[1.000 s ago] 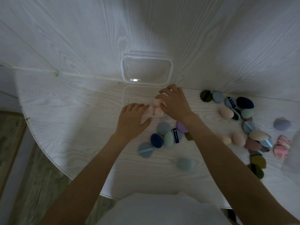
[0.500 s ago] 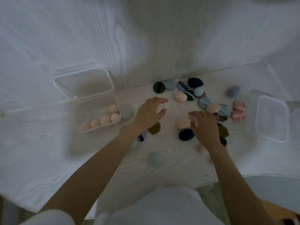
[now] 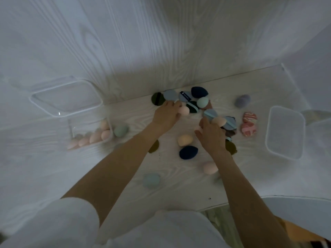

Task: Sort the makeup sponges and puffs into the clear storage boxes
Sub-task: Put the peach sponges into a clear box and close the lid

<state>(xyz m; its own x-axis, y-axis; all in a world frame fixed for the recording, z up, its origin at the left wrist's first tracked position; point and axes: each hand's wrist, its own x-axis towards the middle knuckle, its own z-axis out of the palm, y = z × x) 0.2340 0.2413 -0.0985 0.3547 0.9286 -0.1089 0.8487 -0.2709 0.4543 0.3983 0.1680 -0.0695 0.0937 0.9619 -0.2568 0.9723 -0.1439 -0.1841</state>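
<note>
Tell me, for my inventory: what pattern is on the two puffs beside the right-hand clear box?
Red-and-white marbled swirls on both puffs, head view.

- Clear storage box point(image 3: 107, 122) at left, open, with a row of pink sponges point(image 3: 95, 137) lying inside.
- Second clear box point(image 3: 284, 132) at right.
- Loose sponges and puffs point(image 3: 198, 93) scattered between, including two navy, several peach.

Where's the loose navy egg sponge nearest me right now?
In the head view, the navy sponge lies on the table right of centre, just below a peach sponge and left of the right hand's wrist.
</note>
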